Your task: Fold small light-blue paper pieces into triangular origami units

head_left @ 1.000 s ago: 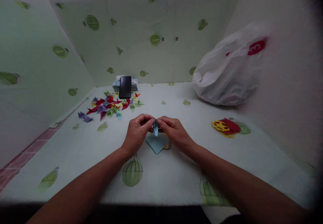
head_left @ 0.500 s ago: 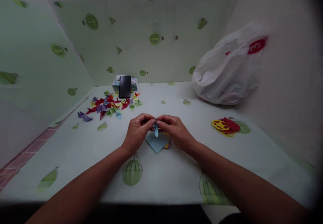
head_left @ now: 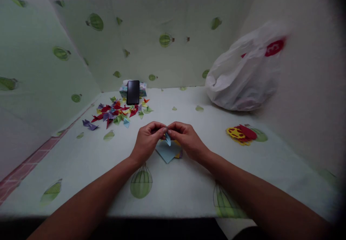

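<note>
Between my two hands is a small folded piece of light blue origami paper (head_left: 168,139), its pointed end hanging down. My left hand (head_left: 149,139) pinches it from the left with thumb and fingers. From the other side my right hand (head_left: 187,139) pinches it too, the two thumbs nearly touching. My fingers cover the upper part of the fold. Just below lies a stack of square paper sheets (head_left: 167,154), light blue on top, with yellow and purple edges showing at the right.
Several folded paper cranes (head_left: 116,114) in many colours lie in a heap at the left. Behind them a black phone (head_left: 133,92) leans on a tissue box (head_left: 143,90). Red and yellow cut-outs (head_left: 241,134) lie at the right, before a white plastic bag (head_left: 243,77).
The hanging point of the blue folded paper has tilted slightly to the right. Both hands keep their pinch in nearly the same place.
</note>
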The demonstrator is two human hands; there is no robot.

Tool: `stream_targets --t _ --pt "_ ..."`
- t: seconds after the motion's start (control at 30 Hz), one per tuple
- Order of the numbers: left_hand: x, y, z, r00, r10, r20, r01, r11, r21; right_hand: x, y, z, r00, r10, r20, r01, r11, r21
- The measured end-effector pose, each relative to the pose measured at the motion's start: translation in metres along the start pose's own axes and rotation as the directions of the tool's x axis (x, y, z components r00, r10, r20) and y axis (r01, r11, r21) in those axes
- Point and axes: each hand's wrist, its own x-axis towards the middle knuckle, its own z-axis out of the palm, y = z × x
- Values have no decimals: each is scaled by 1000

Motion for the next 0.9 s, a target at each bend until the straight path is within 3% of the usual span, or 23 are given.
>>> stream_targets --t 0.33,0.53,0.77,0.9 --pt "0 1 1 1000 12 -8 -12 999 34 1 0 -1 997 -80 -13 75 972 -221" --pt "0 4 1 999 20 -30 -16 995 99 0 -3 0 995 -95 -14 89 966 -244" --pt "0 2 1 1000 -28 13 29 998 -63 -2 -7 0 994 -87 -67 71 974 -215" --pt "0 2 1 998 -58 12 59 995 -76 -2 -7 0 993 -92 -75 74 974 -216"
